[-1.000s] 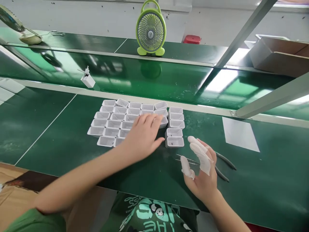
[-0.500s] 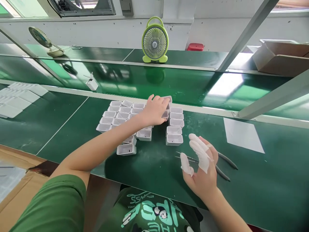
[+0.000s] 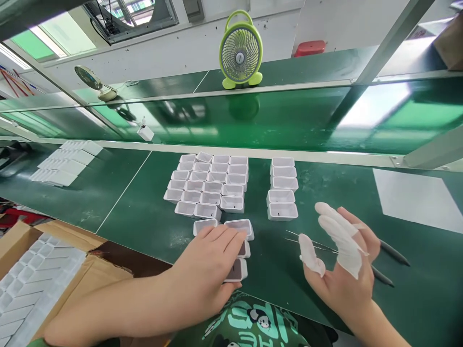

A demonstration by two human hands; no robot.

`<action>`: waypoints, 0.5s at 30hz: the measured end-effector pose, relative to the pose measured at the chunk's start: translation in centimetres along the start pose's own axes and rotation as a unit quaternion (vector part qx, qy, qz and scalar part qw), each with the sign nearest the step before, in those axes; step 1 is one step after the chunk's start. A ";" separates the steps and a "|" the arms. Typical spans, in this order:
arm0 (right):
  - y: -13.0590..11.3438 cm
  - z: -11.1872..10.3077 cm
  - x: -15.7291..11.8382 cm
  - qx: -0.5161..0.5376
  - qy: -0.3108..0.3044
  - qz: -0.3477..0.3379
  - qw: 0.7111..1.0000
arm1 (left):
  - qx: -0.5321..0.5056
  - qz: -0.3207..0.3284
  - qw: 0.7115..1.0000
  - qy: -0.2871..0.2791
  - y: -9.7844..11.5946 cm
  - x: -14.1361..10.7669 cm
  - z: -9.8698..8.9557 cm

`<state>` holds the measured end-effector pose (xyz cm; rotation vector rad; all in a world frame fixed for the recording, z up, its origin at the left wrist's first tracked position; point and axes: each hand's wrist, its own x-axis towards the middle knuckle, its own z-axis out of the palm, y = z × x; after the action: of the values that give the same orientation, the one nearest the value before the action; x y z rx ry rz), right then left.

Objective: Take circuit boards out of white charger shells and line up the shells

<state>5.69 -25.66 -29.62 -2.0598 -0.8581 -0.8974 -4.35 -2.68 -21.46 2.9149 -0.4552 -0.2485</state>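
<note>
My left hand (image 3: 213,262) is near the table's front edge, its thumb and fingers closed around a short row of small white plastic boxes (image 3: 237,271), partly hidden by the hand. Just beyond stands a block of similar open-topped white boxes (image 3: 211,198) in several rows. A separate column of white boxes (image 3: 282,196) stands to the right. My right hand (image 3: 343,260), with white covers on some fingers, has its fingers spread over a thin-tipped tool with two grey handles (image 3: 395,252). The tool's middle is hidden under that hand.
Flat white pieces (image 3: 70,164) lie in overlapping rows at the left. A cardboard box (image 3: 72,284) of white parts stands at lower left. A white sheet (image 3: 415,197) lies at right. Behind the table runs a green belt (image 3: 217,123); a green fan (image 3: 240,53) stands beyond it.
My left hand has moved from the top of the right column toward the front edge, carrying white boxes. My right hand stays over the tool. The view has shifted and tilted.
</note>
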 end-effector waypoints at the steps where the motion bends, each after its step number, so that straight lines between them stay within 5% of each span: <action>1: 0.1 0.0 -0.1 0.000 -0.001 0.002 1.000 | 0.009 -0.003 1.000 -0.013 -0.2 0.0 0.6; 9: 0.7 0.1 -0.4 -0.001 -0.008 0.024 1.000 | 0.138 -0.032 0.990 0.018 -0.9 0.9 3.1; 15: 0.6 0.2 -0.3 0.002 -0.011 0.007 1.000 | 0.178 -0.059 0.981 0.057 -1.2 -0.9 1.2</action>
<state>6.10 -25.93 -30.15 -2.0742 -0.8559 -0.8658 -5.08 -1.46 -22.77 3.2892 -0.3381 -0.0124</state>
